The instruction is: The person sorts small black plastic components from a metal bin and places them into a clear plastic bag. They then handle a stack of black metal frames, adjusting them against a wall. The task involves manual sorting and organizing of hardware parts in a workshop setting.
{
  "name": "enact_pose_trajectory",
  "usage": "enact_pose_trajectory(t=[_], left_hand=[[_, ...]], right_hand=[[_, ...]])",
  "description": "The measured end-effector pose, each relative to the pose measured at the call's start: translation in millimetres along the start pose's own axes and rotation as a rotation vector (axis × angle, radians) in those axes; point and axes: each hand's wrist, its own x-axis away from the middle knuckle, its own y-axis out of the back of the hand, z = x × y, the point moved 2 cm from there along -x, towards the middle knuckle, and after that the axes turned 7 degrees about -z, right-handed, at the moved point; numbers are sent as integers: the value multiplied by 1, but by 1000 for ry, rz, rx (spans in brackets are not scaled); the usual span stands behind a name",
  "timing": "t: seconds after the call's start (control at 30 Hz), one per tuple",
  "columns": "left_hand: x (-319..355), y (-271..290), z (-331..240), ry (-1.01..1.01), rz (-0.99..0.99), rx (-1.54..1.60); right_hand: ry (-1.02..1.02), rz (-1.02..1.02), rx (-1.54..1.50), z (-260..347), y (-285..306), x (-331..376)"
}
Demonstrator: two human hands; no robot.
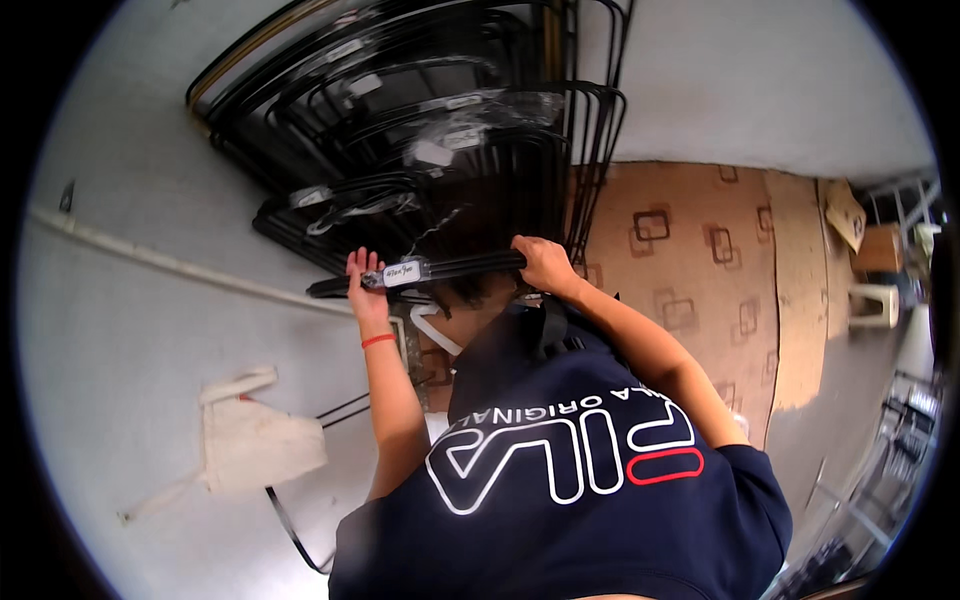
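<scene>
Across the front of my body lies a bundle of black metal tube frames (470, 266), held roughly level at chest height. A white label (405, 272) under clear wrap sits near its left end. My right hand (545, 262) is closed around the right end. At the left end, my left hand (366, 278) carries the bundle across its palm, fingertips sticking up past the tubes. Just beyond stands a large stack of similar black frames (480, 160), upright and nested, with white tags and clear plastic on several. The lower part of the held bundle is hidden.
Patterned brown sheeting (690, 260) covers the floor to the right. Farther right are a white stool (874, 305), a cardboard box (878, 248) and metal frames (870, 510). A cream cloth garment (262, 445) hangs at the left, near a pale pipe (190, 265) along the wall.
</scene>
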Motion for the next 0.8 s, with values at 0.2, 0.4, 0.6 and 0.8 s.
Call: enact_pose_trajectory(t=[0.2, 0.4, 0.6, 0.8], left_hand=[[23, -18, -6, -35, -489, -392], [34, -24, -6, 34, -607, -679], [28, 16, -19, -305, -548, -1202], [45, -62, -69, -888, -382, -1474]], right_hand=[[56, -17, -41, -11, -4, -8], [62, 27, -56, -13, 1, -9], [43, 61, -48, -11, 3, -19], [-57, -8, -28, -18, 2, -34]])
